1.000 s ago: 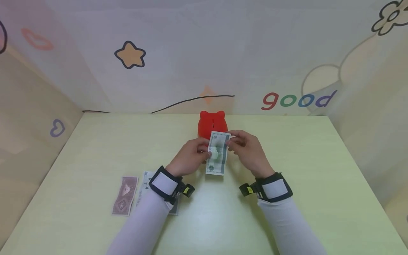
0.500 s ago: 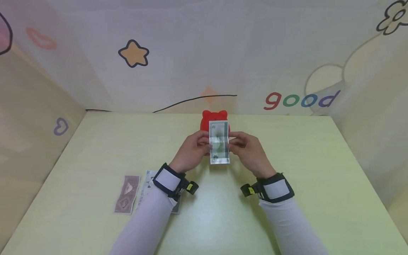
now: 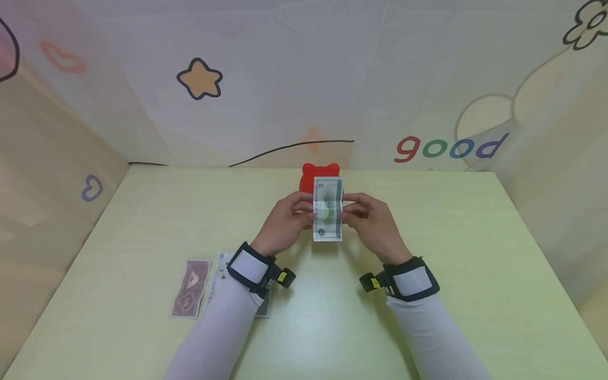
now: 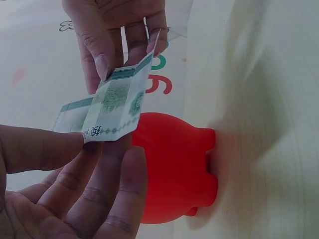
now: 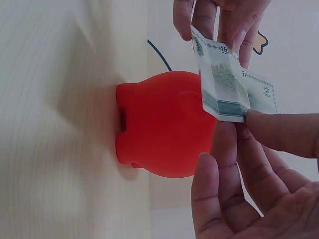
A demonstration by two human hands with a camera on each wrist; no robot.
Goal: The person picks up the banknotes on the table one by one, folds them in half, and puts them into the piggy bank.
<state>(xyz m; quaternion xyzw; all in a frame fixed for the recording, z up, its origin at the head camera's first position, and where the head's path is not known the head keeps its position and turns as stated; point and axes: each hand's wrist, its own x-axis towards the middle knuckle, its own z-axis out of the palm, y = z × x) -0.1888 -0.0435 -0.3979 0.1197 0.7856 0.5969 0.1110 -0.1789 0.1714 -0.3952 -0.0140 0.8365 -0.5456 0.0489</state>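
Since a second ago, the creased green-and-white paper banknote is being held higher and straighter, its long edges being pinched, thumb against fingers, by the left hand and right hand. It's being kept in the air before the smooth red pig-shaped container, seemingly being squared up to it, and the container's top slot is now being covered. What's being stored inside can't be told, tbh. Further out, on the pale wood-grain table, a bluish-white paper note is being partly hidden by the white left sleeve.
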